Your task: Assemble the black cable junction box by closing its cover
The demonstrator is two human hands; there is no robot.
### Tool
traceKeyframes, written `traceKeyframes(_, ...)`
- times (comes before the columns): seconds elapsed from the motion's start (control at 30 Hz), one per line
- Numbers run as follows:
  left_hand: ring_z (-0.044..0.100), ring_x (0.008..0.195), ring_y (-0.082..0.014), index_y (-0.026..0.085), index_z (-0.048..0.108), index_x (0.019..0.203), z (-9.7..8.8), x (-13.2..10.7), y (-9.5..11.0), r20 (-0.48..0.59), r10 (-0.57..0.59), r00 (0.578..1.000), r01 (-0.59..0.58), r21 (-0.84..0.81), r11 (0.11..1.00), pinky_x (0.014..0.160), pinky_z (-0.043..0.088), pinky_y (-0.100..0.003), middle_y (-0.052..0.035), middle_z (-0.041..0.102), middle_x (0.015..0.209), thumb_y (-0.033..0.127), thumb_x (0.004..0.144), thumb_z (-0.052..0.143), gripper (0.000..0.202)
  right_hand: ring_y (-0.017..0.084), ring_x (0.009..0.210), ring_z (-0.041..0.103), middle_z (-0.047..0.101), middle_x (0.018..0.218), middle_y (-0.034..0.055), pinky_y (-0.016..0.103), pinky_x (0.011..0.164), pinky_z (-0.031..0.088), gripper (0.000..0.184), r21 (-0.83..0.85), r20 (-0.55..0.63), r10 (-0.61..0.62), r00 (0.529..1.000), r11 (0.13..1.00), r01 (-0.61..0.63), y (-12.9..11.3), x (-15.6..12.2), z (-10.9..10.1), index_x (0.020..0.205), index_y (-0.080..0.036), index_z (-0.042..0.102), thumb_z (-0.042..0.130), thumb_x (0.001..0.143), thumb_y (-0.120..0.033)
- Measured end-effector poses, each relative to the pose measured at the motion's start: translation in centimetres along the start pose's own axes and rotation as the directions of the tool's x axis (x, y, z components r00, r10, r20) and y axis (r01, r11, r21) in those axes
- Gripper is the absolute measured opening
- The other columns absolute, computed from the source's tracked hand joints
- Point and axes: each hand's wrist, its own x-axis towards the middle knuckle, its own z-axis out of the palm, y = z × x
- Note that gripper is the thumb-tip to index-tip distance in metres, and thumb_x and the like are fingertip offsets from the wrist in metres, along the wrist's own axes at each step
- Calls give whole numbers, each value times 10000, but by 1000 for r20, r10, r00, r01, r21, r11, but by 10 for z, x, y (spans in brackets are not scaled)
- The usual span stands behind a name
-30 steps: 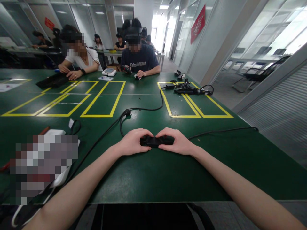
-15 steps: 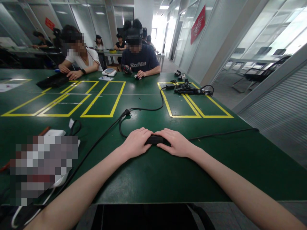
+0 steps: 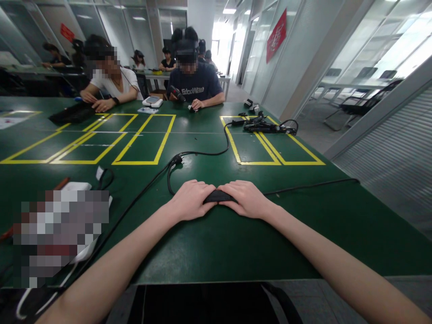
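Note:
Between my two hands is a black power adapter (image 3: 218, 196), a slim block with a cable leading off on each side. My left hand (image 3: 192, 200) grips its left end, thumb in front and fingers over the top. The right end is held the same way by my right hand (image 3: 248, 199). Both thumbs almost meet at the middle, and the ends of the block are hidden under the hands. One black cable (image 3: 310, 185) runs right towards the table edge. On the left, another cord curves to a black plug (image 3: 177, 159).
The green table (image 3: 202, 252) carries yellow tape outlines. A tangle of black cables (image 3: 266, 125) lies at the far right. At left are a white device with a blurred-out patch (image 3: 81, 185) and cords. Two people sit opposite, one with a black tray (image 3: 70, 113).
The adapter has rolled slightly in my hands, showing a narrower front face. My hands stay in nearly the same place. Across the table, a person's dark tool has tilted. The view has shifted slightly.

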Motion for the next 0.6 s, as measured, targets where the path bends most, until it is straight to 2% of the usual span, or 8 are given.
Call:
traceKeyframes(0.07,687,888,-253,186,649,1134,-1,-1,-2,-32,2,999,-3,-25,1000,808,494,-351,-75,726,949,412,991,613,270,250,811,709,758,933,113,347,739,498,336,4,0,40,999,999,-40,0,-1,-2,1174,-165,658,496,1062,-437)
traceKeyframes(0.17,662,826,-237,192,660,1049,-1,-1,-5,-56,0,998,-3,-38,999,754,481,-327,-59,687,869,480,999,585,301,247,817,722,767,951,106,331,734,497,317,41,6,96,995,995,-96,1,-2,-5,1170,-188,664,544,1039,-450)
traceKeyframes(0.27,643,791,-217,193,656,1003,-2,-1,-7,-46,13,999,-14,-20,1000,742,471,-311,-43,658,821,475,1017,555,300,245,851,725,764,976,103,326,747,502,311,70,30,85,996,994,-87,1,-2,-7,1170,-194,666,578,1016,-450)
traceKeyframes(0.37,639,778,-217,191,660,990,-2,-2,-6,-39,14,999,-14,3,1000,738,467,-315,-44,650,810,489,1021,550,320,247,840,722,762,960,110,327,731,500,309,62,49,71,996,995,-74,1,-1,-8,1142,-181,673,541,1033,-438)
traceKeyframes(0.6,664,817,-227,182,680,1042,6,-1,-3,-73,43,996,-44,-17,999,775,481,-329,-65,690,854,520,1020,542,366,247,798,712,761,925,106,337,729,501,311,71,25,70,997,995,-72,0,-4,-8,1156,-178,689,565,1022,-430)
